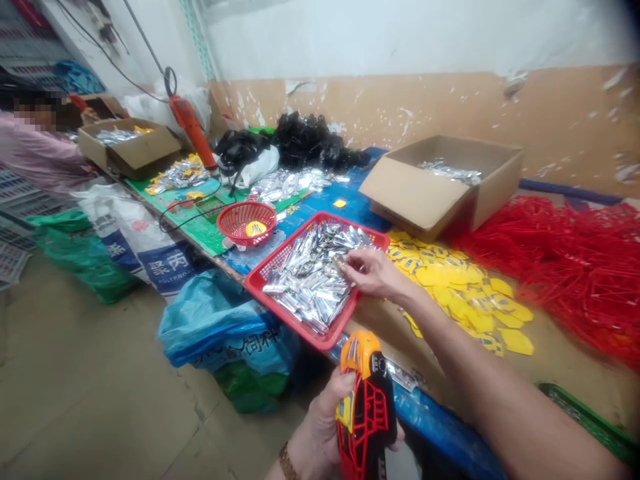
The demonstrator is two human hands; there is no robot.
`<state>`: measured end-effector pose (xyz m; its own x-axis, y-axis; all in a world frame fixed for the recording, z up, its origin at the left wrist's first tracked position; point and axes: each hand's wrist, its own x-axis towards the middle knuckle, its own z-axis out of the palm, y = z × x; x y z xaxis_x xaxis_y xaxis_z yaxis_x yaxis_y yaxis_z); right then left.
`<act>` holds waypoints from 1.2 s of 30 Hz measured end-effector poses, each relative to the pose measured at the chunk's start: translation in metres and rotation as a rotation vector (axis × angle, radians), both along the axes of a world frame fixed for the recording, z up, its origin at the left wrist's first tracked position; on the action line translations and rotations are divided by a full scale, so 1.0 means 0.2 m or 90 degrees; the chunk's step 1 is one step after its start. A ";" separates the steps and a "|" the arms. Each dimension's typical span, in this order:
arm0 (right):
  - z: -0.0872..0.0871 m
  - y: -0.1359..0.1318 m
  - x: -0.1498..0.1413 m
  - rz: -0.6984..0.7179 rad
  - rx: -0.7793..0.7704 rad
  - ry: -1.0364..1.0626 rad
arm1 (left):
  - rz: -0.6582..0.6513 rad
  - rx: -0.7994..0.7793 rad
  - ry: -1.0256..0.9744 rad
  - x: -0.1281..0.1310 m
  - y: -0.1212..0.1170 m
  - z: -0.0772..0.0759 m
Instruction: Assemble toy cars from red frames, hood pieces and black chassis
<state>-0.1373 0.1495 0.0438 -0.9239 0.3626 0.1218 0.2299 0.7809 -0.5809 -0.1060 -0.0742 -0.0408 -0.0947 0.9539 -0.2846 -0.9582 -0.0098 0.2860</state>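
The white sack (135, 250) at left reads "POLYPROOF". At bottom centre, my left hand (320, 427) has its fingers curled, gripping a red-and-yellow plastic car shell (367, 407). At centre, my right hand (375, 275) pinches a small silver piece (340, 263) over the red tray (283, 247) of crinkled foil pieces (305, 283).

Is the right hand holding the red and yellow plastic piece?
No, the left hand holds the red and yellow plastic piece, while the right hand is over the red tray.
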 end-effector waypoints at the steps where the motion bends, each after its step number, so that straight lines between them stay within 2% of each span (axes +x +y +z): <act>1: 0.01 -0.01 0.05 0.000 -0.032 0.025 | 0.002 -0.007 0.005 0.00 0.00 0.00; 6: 0.07 -0.09 0.35 -0.043 -0.148 0.107 | 0.021 -0.048 0.052 -0.05 0.04 0.05; 10: 0.07 -0.17 0.60 -0.109 -0.140 0.214 | 0.056 -0.069 0.097 -0.05 0.13 0.15; 12: 0.05 -0.22 0.70 -0.141 -0.050 0.262 | 0.072 -0.072 0.135 -0.03 0.18 0.20; 17: -0.01 -0.35 0.88 -0.132 0.319 0.219 | 0.189 -0.063 0.213 0.08 0.30 0.25; 20: -0.01 -0.41 0.96 -0.111 0.386 0.197 | 0.184 -0.039 0.214 0.14 0.32 0.27; 24: -0.02 -0.45 1.01 -0.080 0.343 0.225 | 0.164 -0.018 0.211 0.16 0.32 0.28; 28: -0.06 -0.46 1.01 -0.100 0.273 0.257 | 0.139 -0.018 0.205 0.16 0.30 0.26; 33: -0.13 -0.48 1.00 -0.150 0.037 0.346 | 0.128 -0.037 0.234 0.14 0.29 0.25; 36: -0.15 -0.48 1.00 -0.171 -0.031 0.358 | 0.127 -0.051 0.243 0.14 0.29 0.24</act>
